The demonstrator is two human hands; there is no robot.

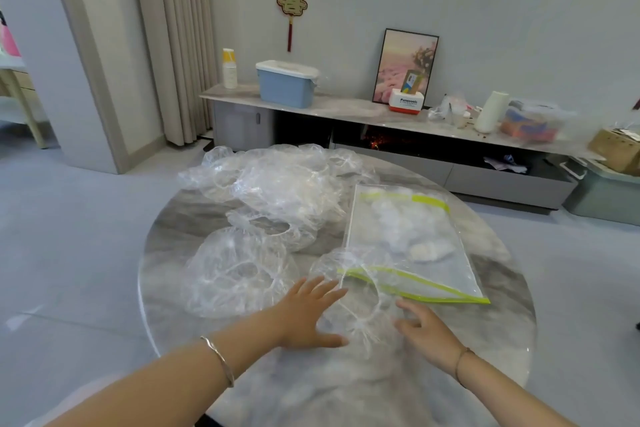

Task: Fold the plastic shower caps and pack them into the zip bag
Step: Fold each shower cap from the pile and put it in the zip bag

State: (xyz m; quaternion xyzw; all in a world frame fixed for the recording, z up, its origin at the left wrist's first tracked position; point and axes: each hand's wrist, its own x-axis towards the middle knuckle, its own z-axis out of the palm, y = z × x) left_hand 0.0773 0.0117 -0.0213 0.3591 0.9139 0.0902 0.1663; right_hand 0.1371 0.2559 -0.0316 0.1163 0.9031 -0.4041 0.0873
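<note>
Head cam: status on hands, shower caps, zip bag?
Left hand and right hand open, touching nearest clear plastic shower cap, unfolded. Clear green-striped zip bag beside it, cap edge overlapping its corner. More caps loose behind.

Clear shower caps (263, 218) and a clear zip bag (408, 239) with lime-green strips lie on the grey-veined marble table (502, 274); behind it, a blue bin (285, 87).

Pale walls (519, 10), beige curtain (173, 45), grey floor (69, 236), low marble-topped cabinet (346, 111).
</note>
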